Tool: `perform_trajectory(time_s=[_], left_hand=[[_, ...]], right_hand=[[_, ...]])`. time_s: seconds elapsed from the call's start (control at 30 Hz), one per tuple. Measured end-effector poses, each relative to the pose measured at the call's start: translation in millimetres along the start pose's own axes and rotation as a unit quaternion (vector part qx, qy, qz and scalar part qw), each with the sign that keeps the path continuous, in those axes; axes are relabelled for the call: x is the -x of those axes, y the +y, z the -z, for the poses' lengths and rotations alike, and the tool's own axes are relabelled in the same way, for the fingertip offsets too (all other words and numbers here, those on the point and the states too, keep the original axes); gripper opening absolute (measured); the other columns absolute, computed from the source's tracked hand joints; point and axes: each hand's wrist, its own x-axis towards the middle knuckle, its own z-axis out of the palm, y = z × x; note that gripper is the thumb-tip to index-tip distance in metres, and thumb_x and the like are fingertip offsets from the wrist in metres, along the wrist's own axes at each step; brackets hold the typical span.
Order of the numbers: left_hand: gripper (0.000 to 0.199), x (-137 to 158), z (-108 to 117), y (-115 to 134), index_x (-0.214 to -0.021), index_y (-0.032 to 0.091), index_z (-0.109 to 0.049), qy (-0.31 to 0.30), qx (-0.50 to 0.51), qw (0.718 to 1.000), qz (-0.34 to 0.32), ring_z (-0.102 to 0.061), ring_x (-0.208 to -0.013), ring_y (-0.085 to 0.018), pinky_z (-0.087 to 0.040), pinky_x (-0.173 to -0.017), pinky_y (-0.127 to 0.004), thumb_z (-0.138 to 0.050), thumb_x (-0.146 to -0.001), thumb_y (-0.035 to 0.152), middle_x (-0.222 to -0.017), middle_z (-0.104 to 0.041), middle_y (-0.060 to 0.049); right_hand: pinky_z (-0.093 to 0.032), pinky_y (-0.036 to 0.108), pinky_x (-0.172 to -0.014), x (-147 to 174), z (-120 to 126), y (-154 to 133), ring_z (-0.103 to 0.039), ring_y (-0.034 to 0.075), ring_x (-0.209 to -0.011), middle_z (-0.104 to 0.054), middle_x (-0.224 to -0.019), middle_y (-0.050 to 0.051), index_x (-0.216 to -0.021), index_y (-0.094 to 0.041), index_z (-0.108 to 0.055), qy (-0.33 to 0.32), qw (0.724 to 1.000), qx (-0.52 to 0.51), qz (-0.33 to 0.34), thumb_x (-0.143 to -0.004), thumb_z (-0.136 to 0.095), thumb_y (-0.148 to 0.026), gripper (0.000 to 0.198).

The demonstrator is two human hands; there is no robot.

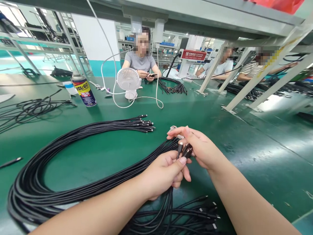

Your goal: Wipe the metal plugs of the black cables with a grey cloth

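Note:
My left hand (168, 169) is closed around several black USB cables (180, 147), their metal-tipped plugs sticking up past the thumb. Close against those plugs is my right hand (200, 145), thumb and fingers bent about the ends; whether it grips one is hidden. From behind the hands a thick bundle of black cables (80, 133) curves left in a big loop on the green table, its far plug ends lying loose. Below my left hand hang more cables, and further plug ends (207, 212) lie near the table's front edge.
A spray can (84, 89) and a white fan (128, 83) with a trailing white cord stand beyond the loop. Loose cables (34, 107) lie at left. Slanted metal legs (264, 75) rise at right under an overhead shelf (207, 19). Co-workers sit across the table.

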Motion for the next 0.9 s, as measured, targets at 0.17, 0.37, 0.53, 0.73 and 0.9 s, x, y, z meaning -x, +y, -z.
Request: perform_trajectory(time_s=[0.17,0.37,0.53,0.73,0.9], left_hand=[[0.050,-3.0,1.7,-1.7,-0.086,0.015,-0.051,0.021,-0.003,0.999,-0.023,-0.028,-0.040,-0.002,-0.021,-0.041,-0.019,-0.073,-0.074,0.059,-0.060,-0.059,0.002],[0.053,-4.2,3.0,-5.6,-0.082,0.016,-0.049,0.023,-0.020,0.999,-0.018,-0.043,-0.039,-0.004,-0.031,-0.038,-0.019,-0.071,-0.073,0.063,-0.063,-0.064,0.000],[0.051,-5.0,4.3,-6.1,-0.083,0.016,-0.051,0.033,-0.028,0.999,-0.002,-0.046,-0.038,-0.006,-0.032,-0.038,-0.019,-0.070,-0.074,0.062,-0.063,-0.065,-0.001],[0.046,-2.6,4.0,-1.3,-0.084,0.015,-0.052,0.045,0.008,0.999,-0.020,-0.032,-0.036,-0.002,-0.025,-0.040,-0.018,-0.073,-0.076,0.056,-0.056,-0.062,0.002],[0.047,-2.8,5.8,1.1,-0.083,0.016,-0.050,0.082,0.021,0.996,-0.035,-0.030,-0.036,-0.002,-0.023,-0.041,-0.019,-0.075,-0.074,0.056,-0.056,-0.061,0.003]], right_hand=[[-0.043,0.020,-0.036,0.8,-1.1,2.1,-0.056,0.007,-0.050,-0.068,-0.123,0.011,-0.113,-0.021,-0.070,-0.045,0.998,0.039,-0.012,-0.087,-0.056,-0.065,0.053],[-0.060,0.032,-0.073,0.3,-2.2,5.9,-0.070,0.024,-0.102,-0.072,-0.120,0.011,-0.119,-0.025,-0.071,-0.071,0.994,0.079,0.027,-0.088,-0.056,-0.064,0.052],[-0.058,0.029,-0.062,-0.1,-3.9,6.8,-0.071,0.023,-0.092,-0.072,-0.118,0.012,-0.115,-0.024,-0.073,-0.075,0.996,0.056,-0.009,-0.088,-0.058,-0.062,0.049],[-0.043,0.021,-0.042,-1.6,-2.6,2.3,-0.058,0.012,-0.062,-0.072,-0.105,0.010,-0.104,-0.021,-0.076,0.017,1.000,0.019,0.000,-0.085,-0.061,-0.063,0.049],[-0.054,0.028,-0.058,-3.4,-0.6,5.8,-0.067,0.018,-0.079,-0.073,-0.106,0.010,-0.104,-0.021,-0.075,0.020,0.997,0.075,0.002,-0.086,-0.061,-0.062,0.048]])
